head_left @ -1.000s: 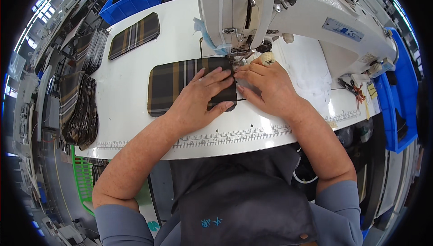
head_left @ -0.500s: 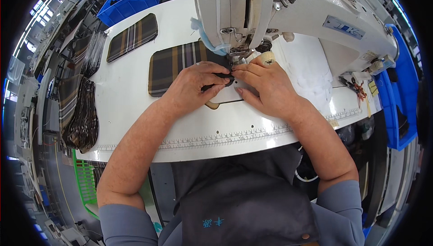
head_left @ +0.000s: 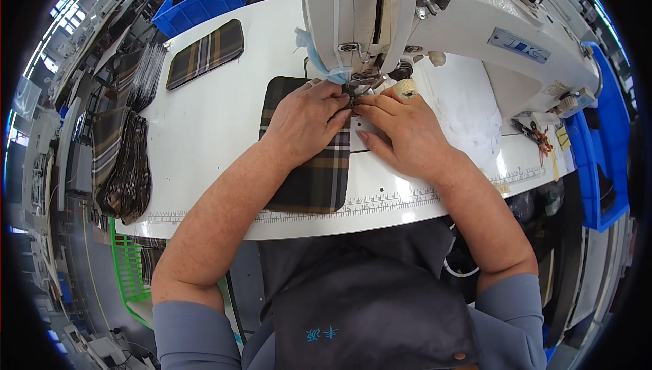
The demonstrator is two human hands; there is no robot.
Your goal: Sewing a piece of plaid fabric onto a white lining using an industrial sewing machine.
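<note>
A dark plaid fabric piece [head_left: 305, 183] with rounded corners lies under the needle area of a white sewing machine [head_left: 356, 17], its long side running toward me. My left hand [head_left: 305, 122] rests over its upper part, thumb and fingers closed on the cloth beside the presser foot [head_left: 353, 90]. Just right of the foot, my right hand [head_left: 404, 129] reaches its fingertips to the cloth's edge; its thumb stays apart on the white table. A small cream ridged round thing [head_left: 406, 88] sits against the right fingers. The cloth's edge at the needle is partly hidden by my fingers.
Another plaid piece [head_left: 206, 53] lies at the back left of the table [head_left: 210, 146]. Stacked plaid pieces [head_left: 122, 166] hang at the left edge. Blue bins stand behind and at right [head_left: 598, 139]; a green basket [head_left: 129, 268] is below left. Small tools [head_left: 533, 132] lie at right.
The plaid piece has turned, its stripes now running crosswise and its body reaching toward the table's front edge. My left hand has shifted closer to the presser foot; my right hand barely moved.
</note>
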